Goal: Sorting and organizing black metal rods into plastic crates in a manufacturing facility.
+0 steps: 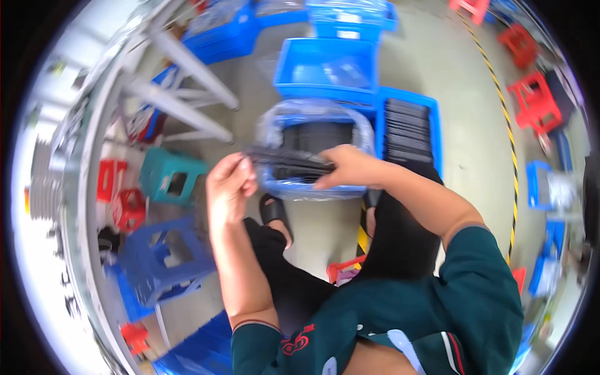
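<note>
Just above a blue bin lined with clear plastic (pixel 275 122), I hold a bundle of thin black flat pieces (pixel 281 156), blurred by motion. My right hand (pixel 347 165) grips the right end, thumb below and fingers over the top. At the left end, my left hand (pixel 231 178) has its fingers curled in, the thumb and fingertips pinching the tip. More dark flat pieces (pixel 319 134) lie inside the lined bin, partly covered by my hands and the bundle. To its right, a blue tray (pixel 437 131) holds a tightly packed row of thin black pieces (pixel 406 125).
Beyond the lined bin stands a blue bin (pixel 294 62) with clear plastic inside. A white-legged table (pixel 181 106) runs along the left, with teal (pixel 169 175) and blue stools (pixel 165 256) beside it. Yellow-black floor tape (pixel 500 94) and red stools (pixel 536 103) are at right.
</note>
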{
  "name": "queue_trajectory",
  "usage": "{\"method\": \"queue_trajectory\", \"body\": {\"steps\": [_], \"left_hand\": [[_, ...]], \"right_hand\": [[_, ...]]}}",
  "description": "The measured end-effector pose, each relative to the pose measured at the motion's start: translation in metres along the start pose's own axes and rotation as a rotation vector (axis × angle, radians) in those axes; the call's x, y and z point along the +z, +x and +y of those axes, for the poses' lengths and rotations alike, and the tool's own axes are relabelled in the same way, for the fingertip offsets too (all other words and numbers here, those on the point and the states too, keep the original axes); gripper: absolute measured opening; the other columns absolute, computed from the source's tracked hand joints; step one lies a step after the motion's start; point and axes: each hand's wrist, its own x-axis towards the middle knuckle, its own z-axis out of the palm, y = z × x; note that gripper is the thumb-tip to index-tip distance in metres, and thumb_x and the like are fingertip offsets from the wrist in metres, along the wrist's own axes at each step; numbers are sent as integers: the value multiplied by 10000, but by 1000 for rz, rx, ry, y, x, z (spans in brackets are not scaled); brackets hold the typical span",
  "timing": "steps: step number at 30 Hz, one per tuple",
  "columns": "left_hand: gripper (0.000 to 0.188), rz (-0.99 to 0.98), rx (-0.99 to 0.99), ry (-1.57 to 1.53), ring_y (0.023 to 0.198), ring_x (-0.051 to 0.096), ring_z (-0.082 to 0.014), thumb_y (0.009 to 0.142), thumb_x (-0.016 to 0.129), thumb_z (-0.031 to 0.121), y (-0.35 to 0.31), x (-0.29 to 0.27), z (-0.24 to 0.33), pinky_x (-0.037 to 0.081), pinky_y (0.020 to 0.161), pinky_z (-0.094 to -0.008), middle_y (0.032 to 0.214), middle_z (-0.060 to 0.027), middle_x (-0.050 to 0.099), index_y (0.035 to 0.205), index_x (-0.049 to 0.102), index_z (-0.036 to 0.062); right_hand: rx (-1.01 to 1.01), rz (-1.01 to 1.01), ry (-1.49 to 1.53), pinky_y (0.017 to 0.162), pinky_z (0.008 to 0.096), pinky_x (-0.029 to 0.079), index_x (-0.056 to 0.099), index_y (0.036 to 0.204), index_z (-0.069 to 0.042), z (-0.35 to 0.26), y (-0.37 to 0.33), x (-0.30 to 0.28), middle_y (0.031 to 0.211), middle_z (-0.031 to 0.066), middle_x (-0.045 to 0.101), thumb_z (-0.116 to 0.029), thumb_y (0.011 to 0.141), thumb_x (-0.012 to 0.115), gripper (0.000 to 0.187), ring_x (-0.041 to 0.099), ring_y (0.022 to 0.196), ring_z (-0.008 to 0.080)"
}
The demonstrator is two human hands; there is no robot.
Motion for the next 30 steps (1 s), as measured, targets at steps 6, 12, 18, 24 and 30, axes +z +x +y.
{"method": "queue_trajectory", "body": {"steps": [6, 12, 18, 24, 30], "left_hand": [[155, 134, 108, 193, 543, 430, -58, 891, 570, 115, 11, 1, 2, 329, 457, -190, 695, -14, 540, 978, 594, -12], [153, 133, 38, 192, 559, 416, -62, 901, 560, 123, 15, 15, -8, 325, 483, -191, 697, -13, 528, 976, 594, -5], [137, 173, -12, 239, 561, 412, -62, 909, 538, 104, 23, 17, -20, 329, 491, -189, 693, -12, 521, 967, 585, -11], [126, 211, -94, 318, 552, 415, -62, 911, 534, 103, 39, 24, -38, 331, 489, -186, 687, -9, 522, 963, 591, 3], [124, 256, -166, 375, 547, 420, -65, 909, 537, 105, 53, 23, -55, 332, 484, -184, 689, -9, 522, 962, 591, 7]], "right_hand": [[42, 13, -308, 615, 433, 431, 573, 800, -39, 9, -17, -28, 685, 169, 594, -414, 749, 661, 388, 595, 714, 351], [-140, 593, -745, 569, 401, 455, 547, 787, -118, 95, -55, -91, 705, 66, 582, -201, 695, 673, 177, 596, 678, 290], [644, 459, -763, 658, 430, 471, 571, 841, -101, 211, -92, -135, 772, 108, 633, -321, 788, 640, 237, 613, 779, 314], [924, 416, -688, 678, 442, 471, 600, 865, -126, 341, -123, -119, 800, 115, 650, -332, 726, 696, 266, 618, 808, 327], [959, 296, -701, 708, 430, 485, 591, 893, -124, 401, -108, -112, 834, 104, 657, -392, 719, 703, 339, 624, 844, 310]]}}
